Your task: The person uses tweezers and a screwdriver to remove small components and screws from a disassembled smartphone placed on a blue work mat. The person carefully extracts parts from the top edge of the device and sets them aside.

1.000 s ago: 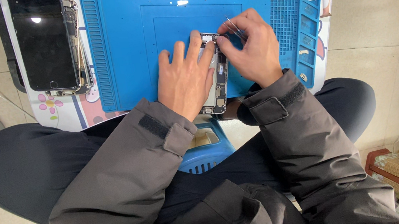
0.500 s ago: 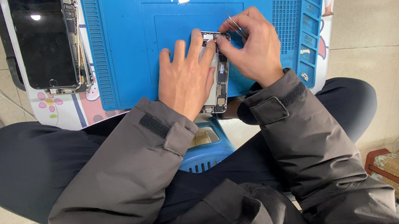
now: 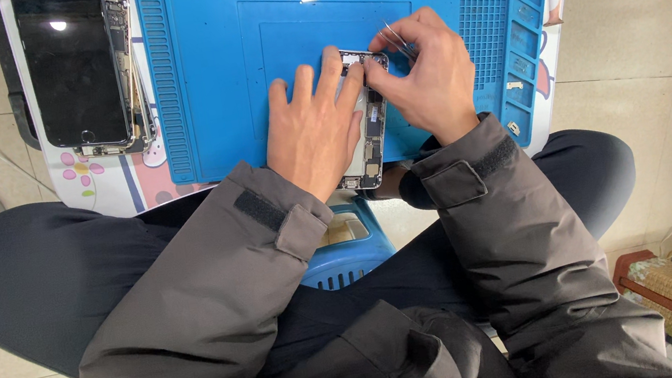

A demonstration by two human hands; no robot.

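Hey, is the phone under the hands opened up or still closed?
Opened up: the phone lies flat on the blue mat with its internal boards exposed, no screen covering them.

Dark rectangular phone screen lying flat at ten o'clock, glossy black, white light glint near its top edge.

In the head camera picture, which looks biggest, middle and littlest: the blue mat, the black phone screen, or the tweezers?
1. Blue work mat, largest by far.
2. Black phone screen.
3. Tweezers in the right hand, smallest; only the tip shows.
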